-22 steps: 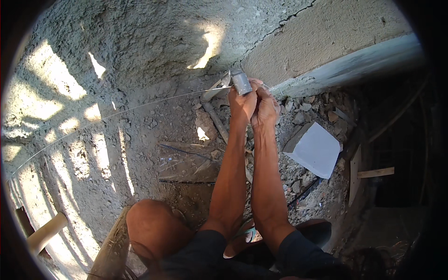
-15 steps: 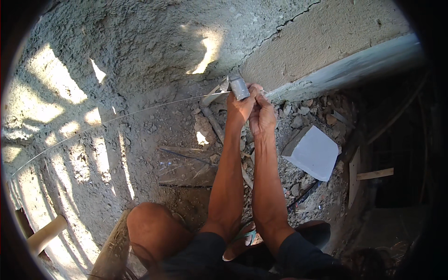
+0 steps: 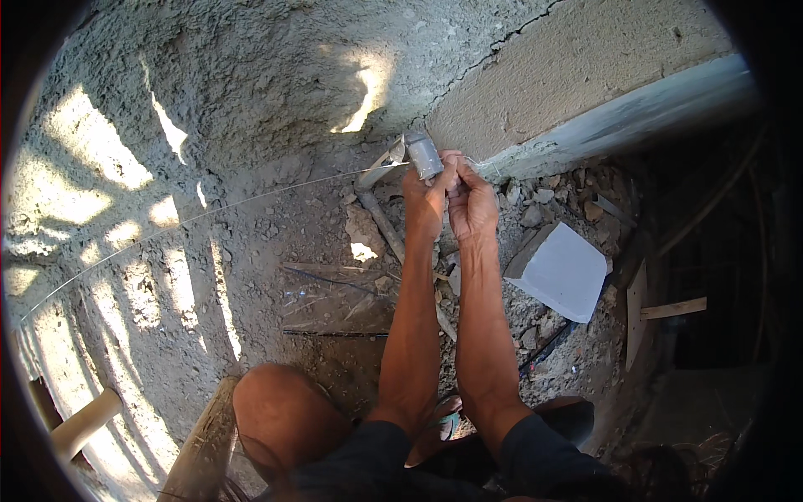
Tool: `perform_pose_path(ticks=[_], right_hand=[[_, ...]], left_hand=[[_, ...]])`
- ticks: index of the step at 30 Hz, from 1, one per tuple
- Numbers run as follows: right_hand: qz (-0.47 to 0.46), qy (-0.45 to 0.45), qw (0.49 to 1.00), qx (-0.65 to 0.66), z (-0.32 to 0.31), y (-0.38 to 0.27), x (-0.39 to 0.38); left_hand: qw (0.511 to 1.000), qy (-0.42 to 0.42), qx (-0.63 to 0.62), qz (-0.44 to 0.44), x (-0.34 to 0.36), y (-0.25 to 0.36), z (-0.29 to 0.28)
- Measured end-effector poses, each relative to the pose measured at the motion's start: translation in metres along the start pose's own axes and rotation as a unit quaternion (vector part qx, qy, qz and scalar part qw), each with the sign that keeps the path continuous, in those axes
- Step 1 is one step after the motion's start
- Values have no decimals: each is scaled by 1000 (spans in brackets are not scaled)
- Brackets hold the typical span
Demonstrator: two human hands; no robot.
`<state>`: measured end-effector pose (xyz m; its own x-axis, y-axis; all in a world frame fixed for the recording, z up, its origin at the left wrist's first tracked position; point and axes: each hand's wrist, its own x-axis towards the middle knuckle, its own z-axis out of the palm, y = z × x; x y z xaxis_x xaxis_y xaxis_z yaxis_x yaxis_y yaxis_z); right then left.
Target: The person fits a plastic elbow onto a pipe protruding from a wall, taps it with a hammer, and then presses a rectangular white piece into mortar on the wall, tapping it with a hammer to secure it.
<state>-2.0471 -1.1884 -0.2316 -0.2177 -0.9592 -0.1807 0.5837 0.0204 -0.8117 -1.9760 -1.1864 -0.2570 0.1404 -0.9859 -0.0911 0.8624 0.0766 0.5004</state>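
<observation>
A short grey pipe end (image 3: 424, 157) stands at the foot of the wall, joined to a bent pale pipe (image 3: 381, 173). My left hand (image 3: 425, 205) is closed against the pipe's near side, its fingertips meeting those of my right hand. Close beside it, my right hand (image 3: 473, 207) pinches a thin string, whose loose end shows just past the fingers. From the pipe, a long thin string (image 3: 242, 201) runs in a taut line to the far left. Exactly how the string passes between my fingers is hidden.
A rough plastered wall (image 3: 251, 75) rises ahead, with a smoother ledge (image 3: 569, 84) at right. Rubble and a pale broken slab (image 3: 562, 272) lie right of my arms. Wooden poles (image 3: 86, 422) stand at lower left. A long pipe (image 3: 385, 226) crosses the ground.
Both hands stay at the pipe, with only a slight shift of the fingers and wrists. The view has moved a little; the string stays taut.
</observation>
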Motion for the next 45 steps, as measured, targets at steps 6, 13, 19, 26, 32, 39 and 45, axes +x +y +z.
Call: perform_pose_path(ticks=[6,13,19,26,32,39,45], right_hand=[[6,15,998,-54,8,-6,-12],[25,1,991,-134,-10,-19,-8],[1,-1,984,-181,-6,-20,-14],[-61,35,982,-173,-7,-9,-30],[-78,40,977,-193,-6,-5,-30],[-178,73,920,-341,11,1,-26],[-26,0,998,-57,9,-1,-26]], left_hand=[[1000,-25,-16,8,-11,6,-1],[999,23,38,31,-14,3,4],[997,30,61,22,-13,1,9],[994,4,104,-20,-2,2,6],[987,22,160,28,2,-1,6],[980,27,185,70,-1,2,14],[977,23,202,60,2,1,8]])
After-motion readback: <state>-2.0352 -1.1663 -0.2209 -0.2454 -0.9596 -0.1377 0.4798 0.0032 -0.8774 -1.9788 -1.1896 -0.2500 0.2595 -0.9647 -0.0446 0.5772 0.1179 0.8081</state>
